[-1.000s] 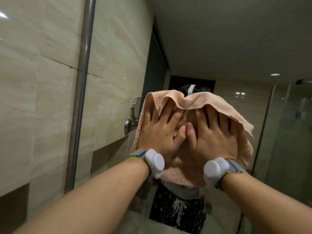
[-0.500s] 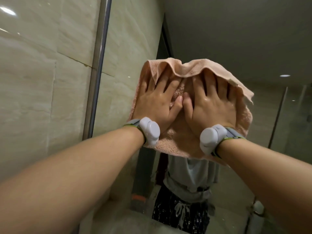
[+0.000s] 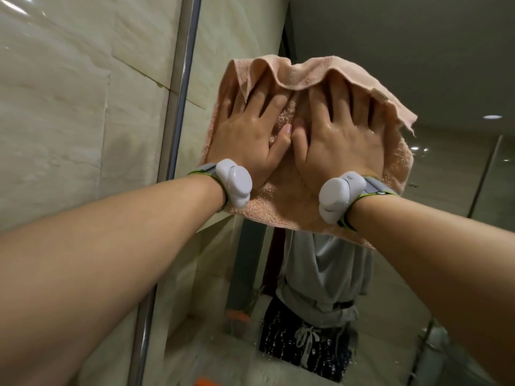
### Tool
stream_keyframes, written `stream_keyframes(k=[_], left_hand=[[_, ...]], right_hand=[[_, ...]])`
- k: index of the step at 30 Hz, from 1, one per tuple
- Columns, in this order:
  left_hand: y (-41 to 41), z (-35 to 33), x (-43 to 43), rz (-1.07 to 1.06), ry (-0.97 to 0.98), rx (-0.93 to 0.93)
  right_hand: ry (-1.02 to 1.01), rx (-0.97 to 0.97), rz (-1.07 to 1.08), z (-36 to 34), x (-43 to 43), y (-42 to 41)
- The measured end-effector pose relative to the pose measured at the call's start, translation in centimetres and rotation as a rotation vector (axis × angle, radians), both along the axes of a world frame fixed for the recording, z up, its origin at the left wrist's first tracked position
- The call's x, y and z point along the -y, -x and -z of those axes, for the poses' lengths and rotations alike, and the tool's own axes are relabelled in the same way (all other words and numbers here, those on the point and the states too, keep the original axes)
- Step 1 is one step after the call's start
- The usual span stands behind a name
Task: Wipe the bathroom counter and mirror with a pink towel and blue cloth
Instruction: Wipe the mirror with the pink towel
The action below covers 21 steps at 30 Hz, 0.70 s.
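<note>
Mirror (image 3: 418,57) | pink towel (image 3: 280,206) pressed flat beneath left grip (image 3: 248,132), right grip (image 3: 340,140)

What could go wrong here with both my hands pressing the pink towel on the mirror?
Only flat palms pin the pink towel to the mirror; neither the left hand nor the right hand grips it, so it may slide down if pressure eases.
Its top edge flops loosely over the fingers and could bunch, leaving streaks.
The towel's left side sits close to the metal frame, so a sideways stroke might snag there.
</note>
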State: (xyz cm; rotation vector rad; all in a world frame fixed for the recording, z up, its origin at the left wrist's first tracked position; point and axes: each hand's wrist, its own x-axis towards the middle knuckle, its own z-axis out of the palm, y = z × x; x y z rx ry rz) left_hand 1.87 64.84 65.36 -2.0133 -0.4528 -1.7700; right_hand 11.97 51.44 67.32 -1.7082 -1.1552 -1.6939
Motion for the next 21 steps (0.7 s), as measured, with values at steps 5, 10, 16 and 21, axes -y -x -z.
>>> stream_keyframes(k=[5,10,16,21], left_hand=[[0.6,0.5,-0.6,-0.014,0.028,0.013],[1.3,2.0,-0.9,-0.040,0.089,0.016],[1.9,3.6,-1.2,-0.045,0.122,0.029],[2.6,5.3,-1.7,-0.037,0.161,0.013]], right_hand=[[0.021,0.011,-0.018,0.3,-0.8,0.5],[0.046,0.033,-0.017,1.2,-1.7,1.2],[0.068,0.049,-0.012,2.3,-2.4,1.7],[0.075,0.076,-0.035,3.8,-3.1,2.0]])
